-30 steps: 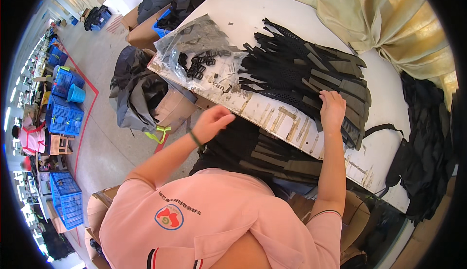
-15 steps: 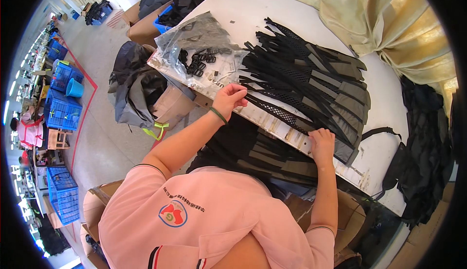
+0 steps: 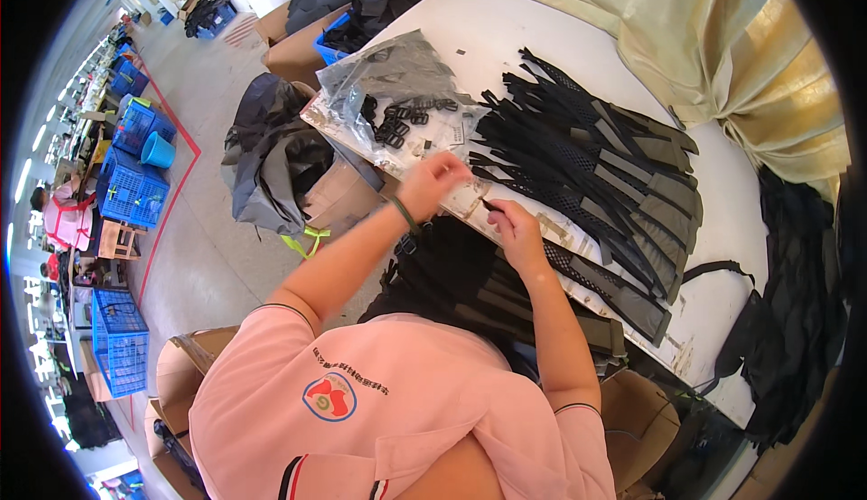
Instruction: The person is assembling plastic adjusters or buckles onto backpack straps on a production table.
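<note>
My right hand (image 3: pixel 517 232) pinches the narrow end of a black mesh strap piece (image 3: pixel 587 272) at the front edge of the white table. The piece runs back under my right forearm, its wide grey-and-black end lying along the edge. Close by on the left, my left hand (image 3: pixel 435 186) is raised with curled fingers; motion smears them, so what they hold, if anything, does not show. Beyond it, black plastic buckles (image 3: pixel 395 124) lie on and in a clear plastic bag (image 3: pixel 397 66). A fanned stack of similar strap pieces (image 3: pixel 596 170) covers the table's middle.
More black pieces (image 3: pixel 452 274) hang below the table (image 3: pixel 506 8) edge, over my lap. Left of the table stands a carton with a dark plastic bag (image 3: pixel 266 152). Black fabric (image 3: pixel 786 292) hangs at the right, and a gold curtain (image 3: pixel 722 57) borders the far side.
My right hand has moved left along the strap piece from its wide part to its narrow end. My left hand has come off that end. The view has shifted slightly.
</note>
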`<state>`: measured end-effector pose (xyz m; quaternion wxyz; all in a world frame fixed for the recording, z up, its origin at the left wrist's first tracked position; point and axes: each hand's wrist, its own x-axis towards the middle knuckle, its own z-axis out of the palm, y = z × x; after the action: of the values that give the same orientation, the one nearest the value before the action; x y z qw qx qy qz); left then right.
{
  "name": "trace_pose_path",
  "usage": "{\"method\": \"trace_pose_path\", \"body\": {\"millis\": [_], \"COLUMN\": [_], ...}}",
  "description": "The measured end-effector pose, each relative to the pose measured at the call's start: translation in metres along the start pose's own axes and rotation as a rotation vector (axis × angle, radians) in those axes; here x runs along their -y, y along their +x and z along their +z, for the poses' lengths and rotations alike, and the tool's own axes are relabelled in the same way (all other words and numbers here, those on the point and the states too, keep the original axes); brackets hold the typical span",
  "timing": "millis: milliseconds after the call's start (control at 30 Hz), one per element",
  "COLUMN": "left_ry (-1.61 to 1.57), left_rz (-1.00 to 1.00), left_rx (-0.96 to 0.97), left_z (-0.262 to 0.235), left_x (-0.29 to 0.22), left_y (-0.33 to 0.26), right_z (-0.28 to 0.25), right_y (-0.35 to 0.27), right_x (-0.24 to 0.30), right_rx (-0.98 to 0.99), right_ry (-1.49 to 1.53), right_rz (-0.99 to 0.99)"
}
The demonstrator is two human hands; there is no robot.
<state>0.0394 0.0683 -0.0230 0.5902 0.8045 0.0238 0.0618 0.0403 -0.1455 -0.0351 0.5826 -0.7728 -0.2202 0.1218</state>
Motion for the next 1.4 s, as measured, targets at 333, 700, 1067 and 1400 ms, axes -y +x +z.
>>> {"method": "trace_pose_path", "body": {"millis": [333,700,1067,1400], "left_ry": [1.019,-0.466,-0.76,-1.097], "left_rz": [-0.116,-0.32,-0.411,-0.551], "left_rx": [-0.049,0.115,0.42,0.467], "left_z": [-0.112,-0.056,0.029,0.021], "left_x": [0.046,-0.011,-0.029,-0.042], "left_y": [0.074,0.034,-0.026,-0.032], "right_z": [-0.004,-0.015,-0.026,-0.033], "right_y": [-0.003,-0.004,-0.021,-0.025], "right_x": [-0.023,-0.017,0.026,0.032], "right_rx": [-0.012,-0.023,0.006,-0.041], "right_ry": [0.012,0.223,0.251,0.304], "right_rz": [-0.022,0.096,0.016,0.018]}}
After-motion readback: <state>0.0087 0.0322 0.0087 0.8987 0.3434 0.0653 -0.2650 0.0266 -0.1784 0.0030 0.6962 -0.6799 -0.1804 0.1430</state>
